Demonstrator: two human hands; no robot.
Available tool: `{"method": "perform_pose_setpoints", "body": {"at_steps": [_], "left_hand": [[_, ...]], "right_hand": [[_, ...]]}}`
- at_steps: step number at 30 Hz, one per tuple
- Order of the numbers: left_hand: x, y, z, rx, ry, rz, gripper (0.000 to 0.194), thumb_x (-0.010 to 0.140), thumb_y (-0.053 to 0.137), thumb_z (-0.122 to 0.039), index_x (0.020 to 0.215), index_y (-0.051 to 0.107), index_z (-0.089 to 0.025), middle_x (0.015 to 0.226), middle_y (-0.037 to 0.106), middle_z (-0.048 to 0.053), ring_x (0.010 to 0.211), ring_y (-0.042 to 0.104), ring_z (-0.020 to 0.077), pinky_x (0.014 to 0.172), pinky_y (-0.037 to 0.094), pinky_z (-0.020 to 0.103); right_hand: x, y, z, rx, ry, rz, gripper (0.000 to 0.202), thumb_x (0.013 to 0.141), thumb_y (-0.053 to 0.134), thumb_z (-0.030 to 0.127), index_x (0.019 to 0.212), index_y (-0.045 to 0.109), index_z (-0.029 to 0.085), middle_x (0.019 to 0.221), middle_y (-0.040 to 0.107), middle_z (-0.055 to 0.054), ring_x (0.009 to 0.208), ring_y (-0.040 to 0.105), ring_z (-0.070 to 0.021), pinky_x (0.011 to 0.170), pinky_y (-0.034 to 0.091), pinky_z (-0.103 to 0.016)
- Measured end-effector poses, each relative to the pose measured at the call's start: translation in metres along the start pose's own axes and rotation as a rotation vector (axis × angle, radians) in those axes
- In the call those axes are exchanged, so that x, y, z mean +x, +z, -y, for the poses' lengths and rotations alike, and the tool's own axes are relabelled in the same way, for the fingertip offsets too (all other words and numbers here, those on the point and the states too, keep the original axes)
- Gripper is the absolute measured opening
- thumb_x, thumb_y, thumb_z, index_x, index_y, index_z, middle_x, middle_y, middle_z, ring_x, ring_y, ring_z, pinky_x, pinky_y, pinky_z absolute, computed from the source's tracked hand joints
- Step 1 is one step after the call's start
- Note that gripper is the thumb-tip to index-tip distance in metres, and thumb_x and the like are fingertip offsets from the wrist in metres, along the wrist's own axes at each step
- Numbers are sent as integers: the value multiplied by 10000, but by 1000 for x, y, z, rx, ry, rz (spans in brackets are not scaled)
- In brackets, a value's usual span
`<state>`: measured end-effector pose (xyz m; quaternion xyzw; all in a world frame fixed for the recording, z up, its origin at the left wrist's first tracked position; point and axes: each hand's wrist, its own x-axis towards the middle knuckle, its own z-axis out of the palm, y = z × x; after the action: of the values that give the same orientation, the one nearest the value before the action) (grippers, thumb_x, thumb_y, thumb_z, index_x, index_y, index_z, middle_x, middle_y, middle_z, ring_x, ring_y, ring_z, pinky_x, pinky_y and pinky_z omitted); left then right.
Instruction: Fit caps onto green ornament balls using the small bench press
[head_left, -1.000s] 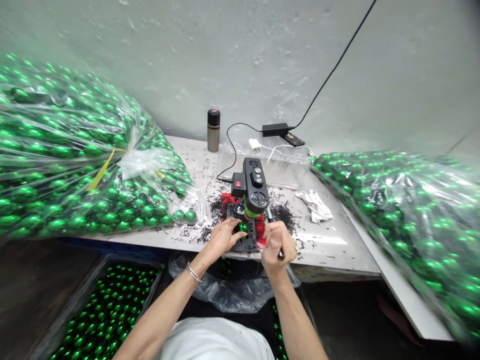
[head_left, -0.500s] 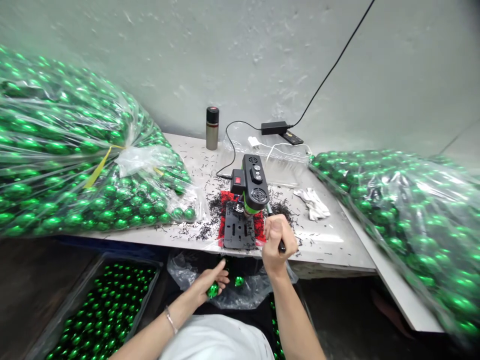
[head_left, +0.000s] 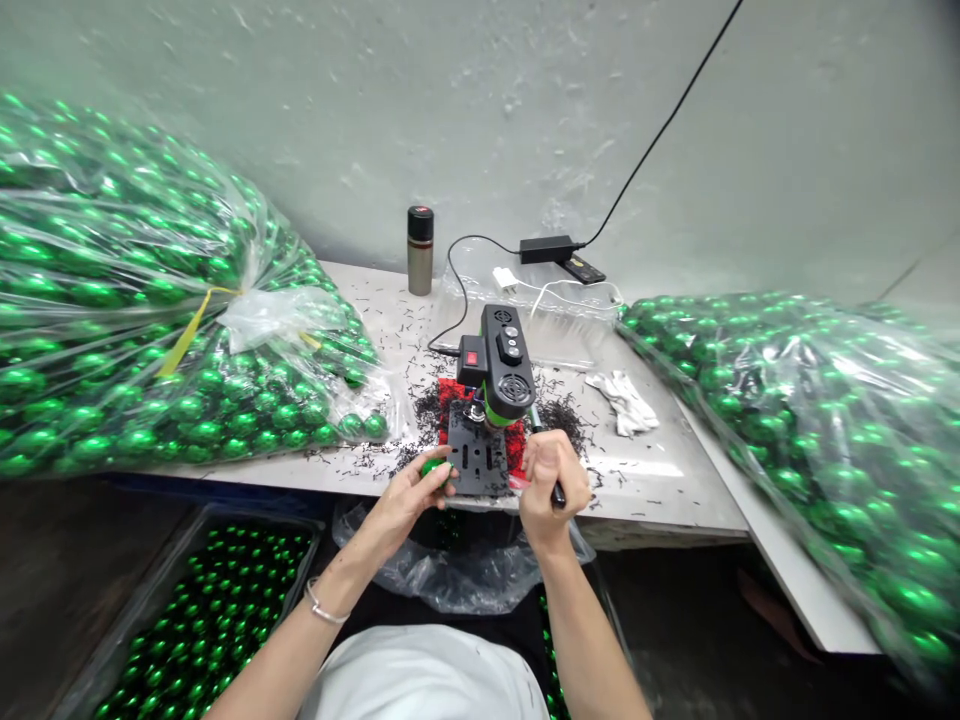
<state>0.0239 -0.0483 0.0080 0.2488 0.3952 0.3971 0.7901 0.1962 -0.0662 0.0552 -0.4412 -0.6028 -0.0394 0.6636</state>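
A shiny green ball [head_left: 435, 466] is between the thumb and fingers of my left hand [head_left: 409, 497], just over the front left edge of the black slotted base plate [head_left: 478, 462]. My right hand [head_left: 553, 485] is wrapped round the black lever handle [head_left: 557, 492] at the right of the small black and green press machine [head_left: 508, 362]. A red mat [head_left: 516, 450] lies under the plate, with small black bits scattered around it.
Clear bags of green balls lie left [head_left: 172, 300] and right [head_left: 810, 430]. Behind the machine are a flask [head_left: 421, 250], a power adapter [head_left: 546, 249] and a clear plastic tray [head_left: 562, 340]. White gloves [head_left: 624, 402] lie right. A bin of balls [head_left: 217, 600] stands below left.
My left hand has risen from above the plastic bag below the table edge to the base plate, carrying a green ball. Another ball seen falling beside it is gone. My right hand still grips the lever.
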Motion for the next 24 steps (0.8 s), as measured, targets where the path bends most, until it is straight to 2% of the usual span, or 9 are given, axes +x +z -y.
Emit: {"method": "perform_pose_setpoints", "body": {"at_steps": [2,4,7,10,13,17,20,24], "left_hand": [[9,6,-4,-43,20,-34,318,804,800,-288,1036,635,-146,825,705,26,597,617,69,483,474,142],[15,9,-6,-142,-37,-58,230,875,732,-326,906,612,-132,791,692,35,567,594,56,481,481,133],[20,9,-6,-258,-132,-101,308,959,615,-372,792,586,-115,736,660,44,523,565,40,444,467,110],[20,6,-4,-253,-127,-134,292,958,614,-366,829,624,-104,742,659,45,525,575,43,435,471,104],[19,5,-2,-159,-59,-150,166,927,670,-269,1019,688,-131,796,683,28,612,634,66,543,540,138],[31,6,6,198,82,-168,327,866,717,-234,1188,690,-179,939,731,38,802,685,127,757,572,236],[47,8,17,597,290,-179,372,829,732,-289,1184,701,-183,1061,738,61,955,676,194,899,536,327],[58,12,28,1108,551,-221,363,839,713,-315,1184,705,-203,1081,732,87,1090,631,270,1025,433,452]], "right_hand": [[1,0,1,-3,-12,6,335,941,431,97,629,400,219,603,449,25,599,481,-123,560,373,-283],[2,0,2,-4,-23,5,329,937,430,90,636,398,219,599,441,28,598,479,-123,558,370,-282],[2,0,2,-11,-32,4,320,933,434,82,645,404,217,608,447,27,598,481,-120,555,365,-281],[1,0,2,-24,-25,3,321,936,434,88,643,416,215,619,460,22,594,480,-118,552,368,-282],[-1,0,1,-21,-14,4,326,941,437,101,636,426,216,621,467,18,599,485,-123,555,375,-286],[-2,0,0,-1,-3,5,327,940,438,104,634,429,219,620,470,19,600,489,-127,559,378,-287],[-3,0,0,-7,-14,6,319,938,430,105,641,429,221,627,479,16,605,489,-130,564,383,-287],[-2,-2,1,-30,-29,42,298,932,422,84,667,423,220,667,502,12,625,495,-122,580,392,-275]]}}
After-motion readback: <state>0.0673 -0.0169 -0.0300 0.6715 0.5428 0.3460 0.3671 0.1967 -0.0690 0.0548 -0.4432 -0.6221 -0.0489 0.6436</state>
